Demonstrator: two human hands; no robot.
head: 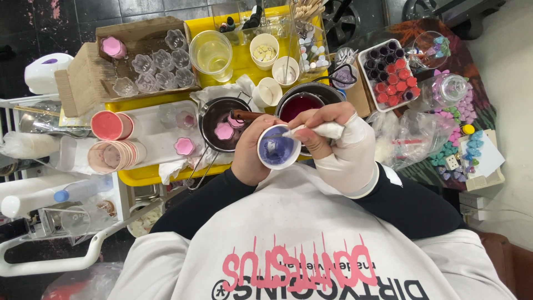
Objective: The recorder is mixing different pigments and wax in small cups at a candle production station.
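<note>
Item: small white cup [278, 147], round, holding purple liquid or wax. Position: raised above the front edge of the yellow tray [139, 176], close to the person's chest and in front of the two dark pots.

Left hand [251, 151]: bare, wrapped around the cup's left wall, fingers closed on it.

Right hand [341, 145]: in a white glove or wrap, pinched shut on a white wipe or cloth-wrapped tool [319, 130] whose tip reaches over the rim into the cup; which of the two it is cannot be told from this view.

Handling, as a judgement: the cup looks light and thin-walled, likely to flex if squeezed, and slippery where purple residue coats it. Best held around the outer wall below the rim and kept level, since the contents may be fluid.

Nearby:
- dark pot [221, 123] with pink flower shapes inside, just behind the left hand
- second pot [300, 104] of deep red liquid, behind the cup
- stacks of pink cups [114, 125] lying on the tray's left part
- clear flower moulds [155, 64] in a cardboard box at the back left
- white tray of red and purple pieces [391, 75] to the right
- table [488, 83], crowded throughout
</note>
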